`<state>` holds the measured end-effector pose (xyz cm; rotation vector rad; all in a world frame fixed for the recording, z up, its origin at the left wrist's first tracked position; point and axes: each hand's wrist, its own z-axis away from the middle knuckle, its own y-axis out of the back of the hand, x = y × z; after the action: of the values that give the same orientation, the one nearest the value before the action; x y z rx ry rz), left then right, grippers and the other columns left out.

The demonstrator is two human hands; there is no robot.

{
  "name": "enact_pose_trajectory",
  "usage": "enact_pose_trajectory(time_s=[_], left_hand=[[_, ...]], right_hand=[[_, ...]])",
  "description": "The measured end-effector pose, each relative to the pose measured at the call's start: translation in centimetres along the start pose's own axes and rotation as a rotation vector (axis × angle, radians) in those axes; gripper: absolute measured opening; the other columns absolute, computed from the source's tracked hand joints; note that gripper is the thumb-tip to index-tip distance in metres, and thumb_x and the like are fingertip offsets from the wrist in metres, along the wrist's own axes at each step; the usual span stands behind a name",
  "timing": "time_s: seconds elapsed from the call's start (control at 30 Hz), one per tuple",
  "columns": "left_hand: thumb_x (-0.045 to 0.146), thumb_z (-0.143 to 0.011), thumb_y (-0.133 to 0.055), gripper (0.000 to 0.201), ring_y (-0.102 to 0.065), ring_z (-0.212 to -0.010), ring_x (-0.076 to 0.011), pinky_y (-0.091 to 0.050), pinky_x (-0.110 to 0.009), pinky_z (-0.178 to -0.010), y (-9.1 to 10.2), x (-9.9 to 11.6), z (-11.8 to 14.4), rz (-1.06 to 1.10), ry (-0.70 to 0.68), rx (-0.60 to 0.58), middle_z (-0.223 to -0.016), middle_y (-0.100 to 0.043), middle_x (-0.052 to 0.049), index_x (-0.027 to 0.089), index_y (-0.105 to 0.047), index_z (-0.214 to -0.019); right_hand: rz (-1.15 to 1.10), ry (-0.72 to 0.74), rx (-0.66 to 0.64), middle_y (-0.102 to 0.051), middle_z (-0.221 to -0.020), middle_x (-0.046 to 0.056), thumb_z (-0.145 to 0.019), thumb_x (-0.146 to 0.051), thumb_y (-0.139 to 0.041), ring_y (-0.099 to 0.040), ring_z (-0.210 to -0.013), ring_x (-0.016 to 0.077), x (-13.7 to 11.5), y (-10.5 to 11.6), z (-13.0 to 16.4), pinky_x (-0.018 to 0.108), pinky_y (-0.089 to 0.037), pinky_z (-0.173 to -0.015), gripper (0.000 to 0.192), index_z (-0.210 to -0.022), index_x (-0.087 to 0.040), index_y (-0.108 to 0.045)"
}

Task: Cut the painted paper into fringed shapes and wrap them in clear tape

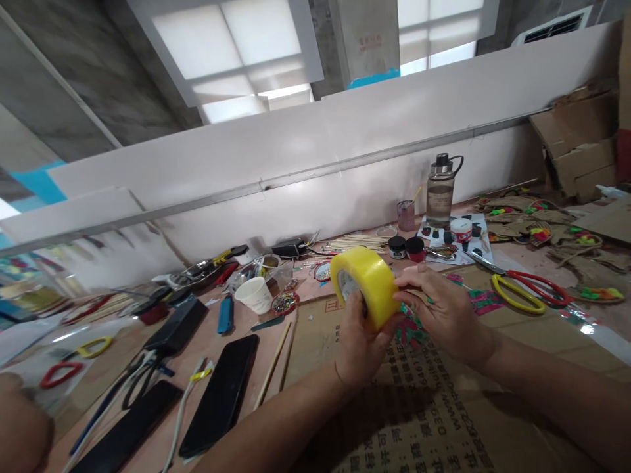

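A thick round roll of yellow adhesive tape (367, 286) is held upright above a printed brown cardboard sheet (424, 420), the left hand (359, 345) clamped on it from seven o'clock and the right hand (441, 309) gripping its three o'clock side, with red-and-yellow-handled scissors (522, 286) lying farther toward three o'clock.

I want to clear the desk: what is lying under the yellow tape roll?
The yellow tape roll is held above printed cardboard with a colourful piece; both hands cover part of it.
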<state>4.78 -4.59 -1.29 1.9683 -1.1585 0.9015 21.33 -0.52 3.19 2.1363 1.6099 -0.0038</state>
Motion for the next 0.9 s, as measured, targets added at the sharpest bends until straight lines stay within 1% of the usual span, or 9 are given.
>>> enact_pose_trajectory(time_s=[0.07, 0.2, 0.3, 0.37, 0.5, 0.6, 0.73, 0.83, 0.9], left_hand=[[0.040, -0.076, -0.082, 0.041, -0.067, -0.091, -0.0252, -0.058, -0.041, -0.083, 0.1, -0.3, 0.0, -0.041, -0.036, -0.012, -0.097, -0.067, -0.006, 0.022, -0.061, -0.106], [0.041, -0.079, -0.080, 0.042, -0.067, -0.091, -0.0232, -0.059, -0.037, -0.080, 0.0, -0.5, 0.0, 0.006, -0.020, -0.042, -0.100, -0.067, -0.006, 0.021, -0.059, -0.109], [0.043, -0.079, -0.080, 0.048, -0.068, -0.096, -0.0238, -0.059, -0.038, -0.084, -0.1, -0.2, -0.1, 0.059, 0.008, -0.060, -0.105, -0.069, -0.007, 0.020, -0.058, -0.115], [0.044, -0.078, -0.081, 0.052, -0.068, -0.098, -0.0244, -0.058, -0.040, -0.086, -0.1, 0.0, -0.1, 0.048, 0.015, -0.056, -0.107, -0.069, -0.007, 0.020, -0.057, -0.118], [0.044, -0.078, -0.081, 0.052, -0.069, -0.095, -0.0247, -0.059, -0.040, -0.083, 0.0, -0.1, -0.2, -0.003, 0.003, -0.052, -0.105, -0.069, -0.007, 0.021, -0.057, -0.118], [0.041, -0.079, -0.080, 0.045, -0.067, -0.089, -0.0249, -0.057, -0.039, -0.079, 0.1, -0.3, -0.2, -0.084, -0.057, -0.039, -0.098, -0.068, -0.005, 0.021, -0.060, -0.113], [0.039, -0.076, -0.082, 0.036, -0.065, -0.082, -0.0248, -0.055, -0.040, -0.077, 0.4, -0.8, -0.1, -0.243, -0.130, 0.010, -0.089, -0.065, -0.005, 0.021, -0.062, -0.100], [0.040, -0.076, -0.081, 0.033, -0.064, -0.081, -0.0236, -0.055, -0.039, -0.075, 0.4, -0.9, 0.0, -0.293, -0.160, -0.003, -0.086, -0.065, -0.004, 0.021, -0.061, -0.094], [0.040, -0.077, -0.080, 0.033, -0.064, -0.080, -0.0229, -0.055, -0.037, -0.073, 0.3, -0.9, 0.1, -0.284, -0.150, -0.026, -0.088, -0.066, -0.004, 0.021, -0.061, -0.096]], right_hand=[[-0.013, 0.004, -0.010, -0.072, -0.092, 0.004, -0.100, -0.021, -0.060, -0.072, -0.089, 0.0202, 0.0, -0.1, 0.0, 0.033, -0.060, -0.078, 0.003, -0.101, -0.025, -0.060], [-0.026, 0.006, -0.034, -0.072, -0.091, 0.005, -0.102, -0.025, -0.057, -0.072, -0.091, 0.0213, -0.1, 0.1, -0.3, 0.034, -0.060, -0.079, 0.011, -0.092, -0.024, -0.059], [-0.046, -0.057, -0.056, -0.074, -0.094, 0.005, -0.101, -0.024, -0.059, -0.073, -0.087, 0.0205, -0.1, 0.4, -0.4, 0.033, -0.060, -0.076, 0.003, -0.102, -0.023, -0.061], [-0.048, -0.084, -0.078, -0.075, -0.097, 0.005, -0.100, -0.022, -0.058, -0.073, -0.087, 0.0199, 0.0, 0.5, -0.4, 0.032, -0.061, -0.076, 0.009, -0.109, -0.023, -0.062], [-0.031, -0.065, -0.096, -0.077, -0.098, 0.004, -0.100, -0.017, -0.056, -0.074, -0.089, 0.0202, 0.4, 0.7, -0.4, 0.033, -0.060, -0.080, 0.012, -0.105, -0.024, -0.064], [-0.008, -0.069, -0.130, -0.076, -0.091, 0.003, -0.097, -0.015, -0.055, -0.073, -0.081, 0.0189, 0.5, 0.8, -0.7, 0.030, -0.059, -0.072, 0.012, -0.098, -0.024, -0.063], [0.057, -0.057, -0.121, -0.068, -0.076, 0.000, -0.090, -0.009, -0.051, -0.066, -0.065, 0.0156, 0.2, 0.6, -1.0, 0.026, -0.053, -0.060, 0.015, -0.087, -0.023, -0.055], [0.112, -0.042, -0.099, -0.063, -0.071, -0.002, -0.084, -0.005, -0.050, -0.062, -0.061, 0.0146, 0.1, 0.3, -1.0, 0.025, -0.049, -0.057, 0.019, -0.083, -0.024, -0.050], [0.157, -0.041, -0.089, -0.060, -0.069, -0.002, -0.083, -0.005, -0.049, -0.058, -0.058, 0.0135, 0.1, 0.3, -1.0, 0.025, -0.046, -0.055, 0.019, -0.082, -0.025, -0.047]])
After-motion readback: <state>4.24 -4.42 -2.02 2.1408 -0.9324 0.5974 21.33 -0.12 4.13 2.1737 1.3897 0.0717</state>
